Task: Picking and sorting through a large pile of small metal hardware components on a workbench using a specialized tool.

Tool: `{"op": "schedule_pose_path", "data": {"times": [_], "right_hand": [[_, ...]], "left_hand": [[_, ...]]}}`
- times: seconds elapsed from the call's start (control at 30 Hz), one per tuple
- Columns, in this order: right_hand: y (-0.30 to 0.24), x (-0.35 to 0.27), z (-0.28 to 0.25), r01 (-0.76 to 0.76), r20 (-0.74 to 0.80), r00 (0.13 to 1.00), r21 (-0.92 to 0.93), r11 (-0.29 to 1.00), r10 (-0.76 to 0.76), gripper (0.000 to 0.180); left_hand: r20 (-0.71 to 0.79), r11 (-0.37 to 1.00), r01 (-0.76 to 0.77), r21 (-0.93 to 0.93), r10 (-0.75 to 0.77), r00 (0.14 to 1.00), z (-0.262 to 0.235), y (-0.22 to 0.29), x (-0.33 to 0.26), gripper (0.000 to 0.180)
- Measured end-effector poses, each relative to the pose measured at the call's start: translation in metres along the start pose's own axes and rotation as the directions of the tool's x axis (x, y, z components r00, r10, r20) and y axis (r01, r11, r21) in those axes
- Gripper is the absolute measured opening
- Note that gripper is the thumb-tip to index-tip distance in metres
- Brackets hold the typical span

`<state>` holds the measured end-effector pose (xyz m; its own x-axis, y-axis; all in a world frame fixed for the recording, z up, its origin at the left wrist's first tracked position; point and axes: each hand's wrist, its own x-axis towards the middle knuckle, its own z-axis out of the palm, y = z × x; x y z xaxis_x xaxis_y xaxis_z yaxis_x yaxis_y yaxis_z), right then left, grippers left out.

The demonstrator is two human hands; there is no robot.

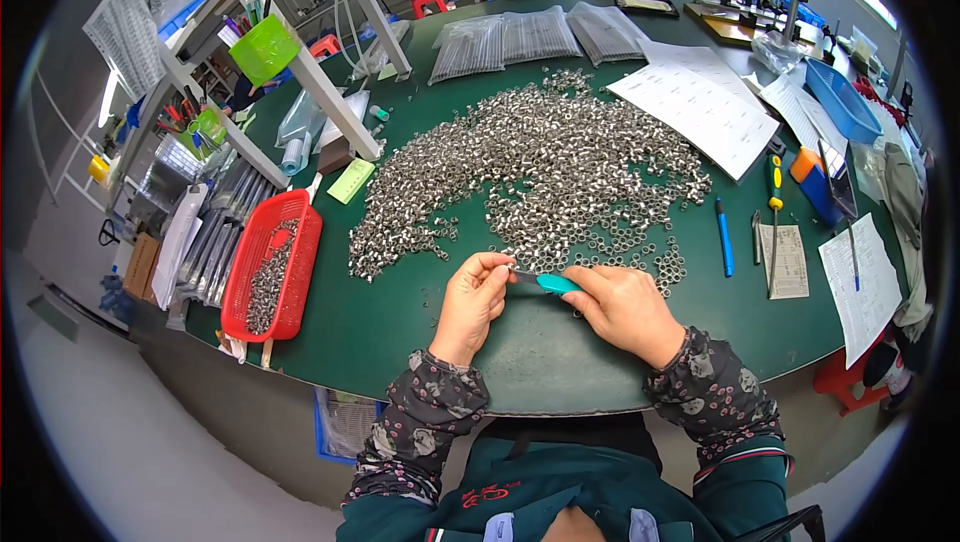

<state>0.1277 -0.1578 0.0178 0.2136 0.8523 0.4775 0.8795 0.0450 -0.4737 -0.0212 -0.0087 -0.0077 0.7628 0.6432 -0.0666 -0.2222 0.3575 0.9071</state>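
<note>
My right hand [632, 308] is closed round the teal handle of a knife [556, 284], its dark blade pointing left. The thumb and forefinger of my left hand [468, 304] pinch a small metal ring at the blade's tip; the fingers mostly hide it. Both hands are above the near part of the green table [540, 367]. Just beyond them spreads a large heap of small silvery metal rings [560, 157], with some loose rings [668, 267] lying flat near my right hand.
A red basket [312, 242] holding more metal pieces stands at left. On the right lie a blue pen [724, 237], a yellow-handled screwdriver [775, 182] and paper sheets [700, 112]. Bagged tubes [520, 37] lie at the back. A shelf post [340, 102] rises at left; people are beyond.
</note>
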Motion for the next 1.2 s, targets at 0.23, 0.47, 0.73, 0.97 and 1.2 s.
{"op": "schedule_pose_path", "data": {"times": [0.23,0.47,0.73,0.97,1.2], "right_hand": [[-0.005,0.002,-0.004,0.094,-0.040,0.994,-0.174,0.980,-0.102,0.024],[-0.006,0.002,-0.005,0.114,-0.141,0.979,-0.211,0.971,-0.146,0.028],[-0.002,0.000,0.000,0.078,-0.040,0.996,-0.096,0.992,-0.083,0.023],[-0.009,0.002,-0.001,0.139,-0.114,0.979,-0.248,0.959,-0.171,0.025],[-0.004,0.003,-0.003,0.060,-0.183,0.979,-0.161,0.985,-0.089,0.028]], "left_hand": [[-0.016,0.996,-0.003,0.094,0.005,1.000,0.000,-0.001,-0.001,0.011],[-0.062,0.999,0.038,-0.037,-0.040,0.997,-0.003,-0.002,0.000,0.011],[-0.066,0.999,0.045,-0.022,-0.046,0.997,-0.001,-0.001,-0.001,0.011],[-0.045,0.998,0.039,0.054,-0.036,0.998,-0.001,-0.002,-0.001,0.010],[-0.050,0.998,0.042,-0.044,-0.045,0.998,0.001,0.002,-0.001,0.010]]}}
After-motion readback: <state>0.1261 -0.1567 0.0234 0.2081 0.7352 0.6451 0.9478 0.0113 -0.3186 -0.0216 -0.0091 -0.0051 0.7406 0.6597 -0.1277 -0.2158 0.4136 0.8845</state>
